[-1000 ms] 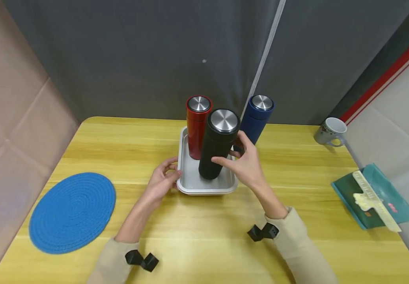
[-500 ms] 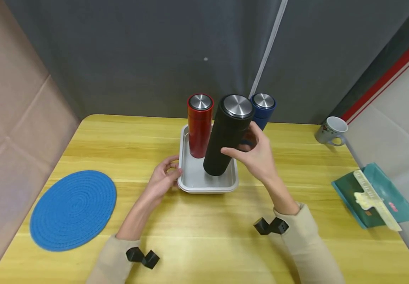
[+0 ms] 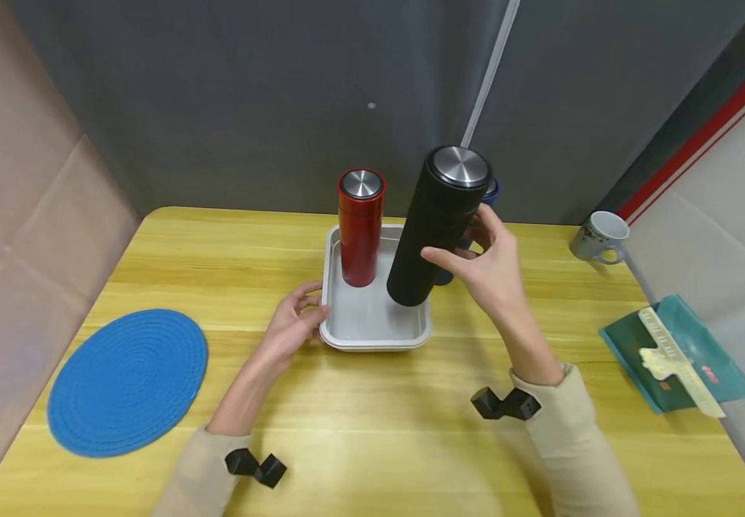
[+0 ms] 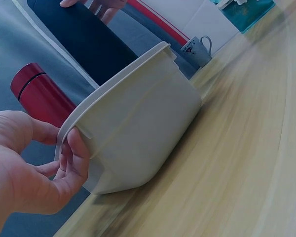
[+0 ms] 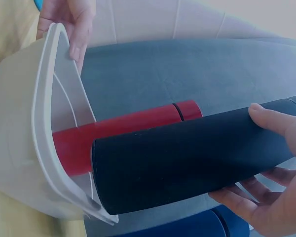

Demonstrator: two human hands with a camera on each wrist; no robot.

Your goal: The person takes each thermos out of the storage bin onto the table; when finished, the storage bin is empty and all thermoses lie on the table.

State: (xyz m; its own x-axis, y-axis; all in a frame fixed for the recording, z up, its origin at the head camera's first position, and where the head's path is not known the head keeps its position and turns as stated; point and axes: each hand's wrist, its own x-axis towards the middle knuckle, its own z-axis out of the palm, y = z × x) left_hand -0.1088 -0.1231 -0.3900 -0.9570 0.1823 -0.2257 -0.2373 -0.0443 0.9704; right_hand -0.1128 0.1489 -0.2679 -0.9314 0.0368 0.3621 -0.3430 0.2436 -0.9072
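My right hand (image 3: 495, 276) grips a black thermos (image 3: 433, 230) around its upper body, thumb on the near side. The thermos leans with its steel-topped lid toward the right. In the right wrist view its base (image 5: 101, 177) is at the mouth of a light grey plastic bin (image 3: 375, 346), near the right rim. My left hand (image 3: 291, 323) pinches the bin's left rim, also plain in the left wrist view, where the bin (image 4: 143, 118) shows deep walls. Inside the bin stands a red thermos (image 3: 361, 237), its lid well above the rim.
A blue thermos (image 3: 491, 191) stands behind the black one, mostly hidden. At the back right is a patterned mug (image 3: 595, 240). A teal dustpan-like piece (image 3: 711, 359) with a cream strip (image 3: 679, 359) lies at the right edge. A round blue woven mat (image 3: 129, 384) lies left.
My right hand has raised the black thermos out of the bin and moved it rightward, so it now covers most of the blue one. My left hand has stayed at the rim.
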